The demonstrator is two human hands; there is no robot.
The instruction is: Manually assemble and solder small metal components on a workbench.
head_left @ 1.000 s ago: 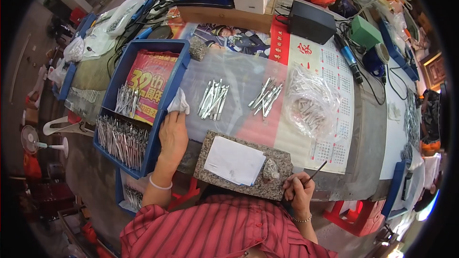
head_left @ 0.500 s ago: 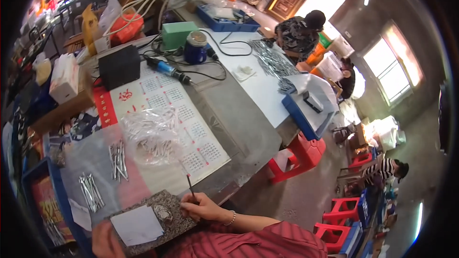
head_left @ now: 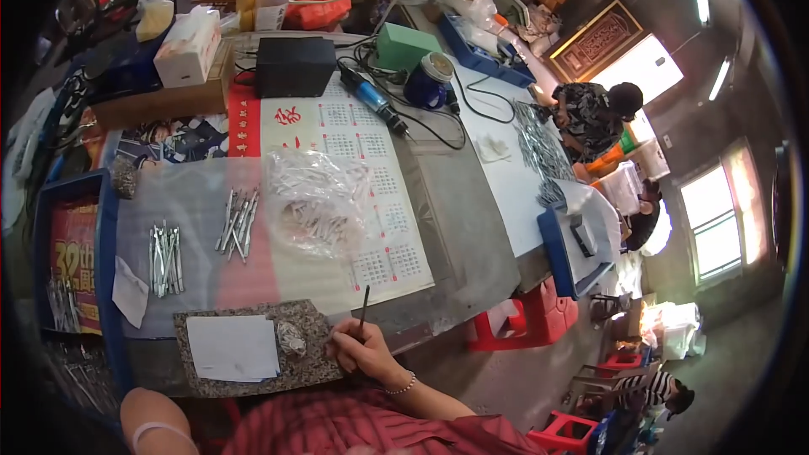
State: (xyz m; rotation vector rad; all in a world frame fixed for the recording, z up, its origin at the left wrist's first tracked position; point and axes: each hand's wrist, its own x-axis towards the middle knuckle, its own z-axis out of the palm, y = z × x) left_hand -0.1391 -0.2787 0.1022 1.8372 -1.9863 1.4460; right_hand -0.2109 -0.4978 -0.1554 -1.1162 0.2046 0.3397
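My right hand (head_left: 364, 352) is closed around a slim dark stick (head_left: 365, 307) that points up. It rests at the right end of a speckled stone slab (head_left: 190, 371). On the slab lie white paper sheets (head_left: 229, 350) and a crumpled silvery lump (head_left: 291, 338). My left hand (head_left: 150, 409) is at the lower left, just below the slab and near the blue tray; its fingers cannot be made out. Thin metal rods (head_left: 165, 259) lie in one small group beyond the slab, with a second group (head_left: 238, 223) to its right.
At the left stands a blue tray (head_left: 108, 244) with more metal rods. A clear bag of thin white pieces (head_left: 316, 202) lies on a calendar sheet (head_left: 392, 227). Farther back are a blue handheld tool (head_left: 371, 99), a jar (head_left: 429, 81) and a black box (head_left: 295, 67). People sit at the right.
The view has turned, shifting the scene. My left hand has moved from the slab's left edge down toward the blue tray. My right hand still holds the dark stick.
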